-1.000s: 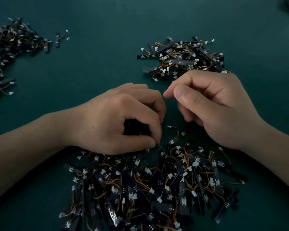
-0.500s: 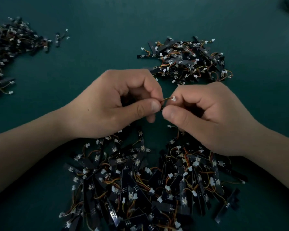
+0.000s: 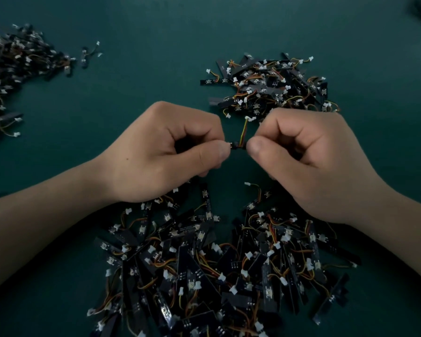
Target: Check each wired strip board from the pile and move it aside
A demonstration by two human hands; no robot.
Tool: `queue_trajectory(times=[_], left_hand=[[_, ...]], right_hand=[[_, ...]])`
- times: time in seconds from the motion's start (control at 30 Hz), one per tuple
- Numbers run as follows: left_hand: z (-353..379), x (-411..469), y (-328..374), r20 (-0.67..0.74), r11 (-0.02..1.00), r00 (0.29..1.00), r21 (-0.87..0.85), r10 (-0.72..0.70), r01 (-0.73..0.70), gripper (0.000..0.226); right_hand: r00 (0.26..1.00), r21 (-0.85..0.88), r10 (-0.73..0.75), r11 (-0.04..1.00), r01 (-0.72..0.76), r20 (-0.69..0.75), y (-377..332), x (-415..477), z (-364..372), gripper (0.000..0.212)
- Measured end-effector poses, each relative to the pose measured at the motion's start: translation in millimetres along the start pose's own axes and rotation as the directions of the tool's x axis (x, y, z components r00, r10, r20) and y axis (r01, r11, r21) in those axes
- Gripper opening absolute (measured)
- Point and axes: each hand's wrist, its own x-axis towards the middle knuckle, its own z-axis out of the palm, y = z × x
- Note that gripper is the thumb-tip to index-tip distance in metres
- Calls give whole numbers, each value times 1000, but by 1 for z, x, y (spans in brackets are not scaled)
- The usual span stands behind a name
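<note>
1. I hold one small black wired strip board [image 3: 237, 145] up above the dark green bench [image 3: 144, 32], between the near pile and the far heap.
2. My left hand [image 3: 161, 152] pinches its left end between thumb and curled forefinger, and my right hand [image 3: 309, 161] pinches the right end the same way. Both grips press tight, so only a short middle stretch of board shows.
3. Its thin orange-and-yellow wire tail [image 3: 243, 130] rises from that middle toward the far side and ends in a small white plug [image 3: 249, 118].
4. I judge the board very light, thin and stiff, and the wire soft. The joint where wire meets board looks like the weak spot, so I should hold the board by its ends and never by the tail.
5. The big tangled pile of boards [image 3: 216, 263] lies near, under my wrists. Loose wires there may snag. A smaller heap of boards [image 3: 272, 86] lies far right.
</note>
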Motion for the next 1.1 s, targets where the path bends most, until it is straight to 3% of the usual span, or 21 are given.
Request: queue_trajectory(times=[1.1], left_hand=[[-5,-2,-2,92,991,988,-53,127,-122,41]], right_hand=[[994,14,-46,999,44,100,-3,-2,-2,24]])
